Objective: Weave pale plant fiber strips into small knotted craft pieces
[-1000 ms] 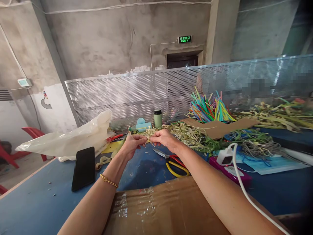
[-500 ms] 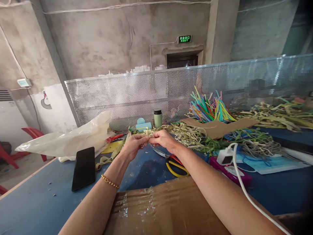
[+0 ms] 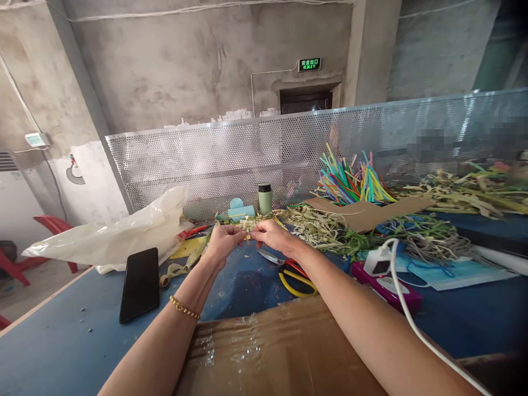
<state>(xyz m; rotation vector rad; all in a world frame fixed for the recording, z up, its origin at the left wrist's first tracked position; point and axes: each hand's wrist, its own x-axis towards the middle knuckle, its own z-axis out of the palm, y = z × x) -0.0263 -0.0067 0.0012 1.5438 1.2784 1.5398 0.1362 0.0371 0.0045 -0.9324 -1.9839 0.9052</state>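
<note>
My left hand (image 3: pixel 225 243) and my right hand (image 3: pixel 273 235) meet over the blue table (image 3: pixel 243 275), fingertips pinched and almost touching. Between them is a small pale yellow piece (image 3: pixel 248 236), too small to make out, perhaps plant fibre. Close to my right wrist lie scissors (image 3: pixel 297 281) with yellow and red handles, their blades pointing away to the left. A dried, leaf-like strip (image 3: pixel 196 256) lies beside my left wrist. Just beyond the hands are pale dried strips (image 3: pixel 319 228) in a loose heap.
A black phone (image 3: pixel 140 285) and a plastic bag (image 3: pixel 111 236) are at left. Cardboard (image 3: pixel 264 352) lies in front of me. A green bottle (image 3: pixel 264 199) and colourful pipe cleaners (image 3: pixel 352 179) stand behind. At right, a purple power strip (image 3: pixel 388 289) trails a white cable.
My fingertips have drawn slightly apart, and the small pale piece between them shows more. The view has shifted a little; the other things lie as before.
</note>
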